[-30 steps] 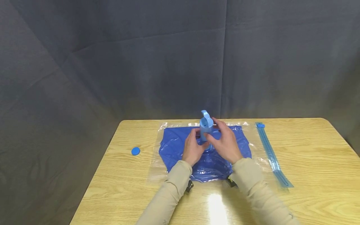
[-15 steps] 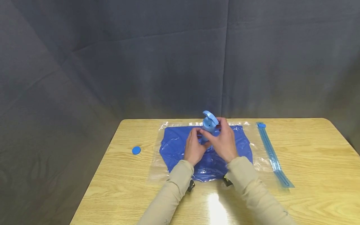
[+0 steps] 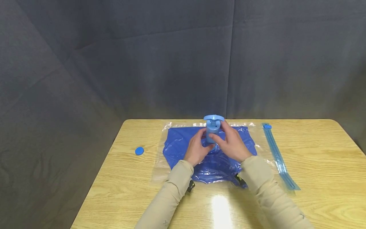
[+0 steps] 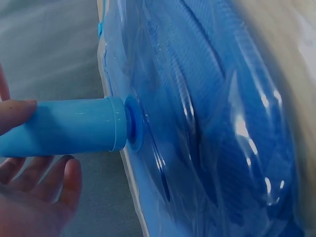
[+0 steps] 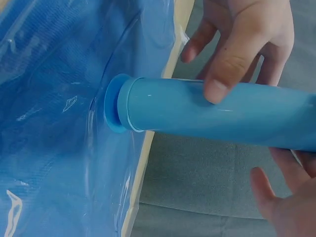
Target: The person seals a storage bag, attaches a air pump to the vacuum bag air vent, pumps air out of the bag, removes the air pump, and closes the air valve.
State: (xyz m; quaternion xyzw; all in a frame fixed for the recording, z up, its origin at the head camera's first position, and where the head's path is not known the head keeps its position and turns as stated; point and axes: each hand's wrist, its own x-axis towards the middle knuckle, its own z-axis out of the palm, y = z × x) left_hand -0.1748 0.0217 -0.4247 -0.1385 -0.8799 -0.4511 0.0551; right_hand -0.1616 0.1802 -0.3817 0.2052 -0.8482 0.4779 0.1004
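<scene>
A light-blue hand pump (image 3: 213, 128) stands upright over the middle of a clear vacuum storage bag (image 3: 158, 167) with blue folded fabric (image 3: 178, 141) inside. Its T-shaped handle (image 3: 213, 117) lies crosswise on top. My left hand (image 3: 195, 151) is around the pump's lower left side; in the right wrist view its thumb (image 5: 216, 91) lies on the barrel. From the right, my right hand (image 3: 233, 148) grips the barrel, its thumb across the front. In both wrist views the pump's collar (image 4: 117, 123) meets the bag's round blue valve (image 5: 112, 103).
A round blue cap (image 3: 139, 150) lies on the wooden table (image 3: 114, 190) left of the bag. The bag's blue zip strip (image 3: 275, 152) runs down its right side, with a slider (image 3: 267, 126) near the top. A dark curtain (image 3: 160, 70) hangs behind the table.
The pump's handle has turned from pointing away, through a slant, to lying crosswise. My right hand has shifted around the barrel; my left hand stays at the pump's lower side.
</scene>
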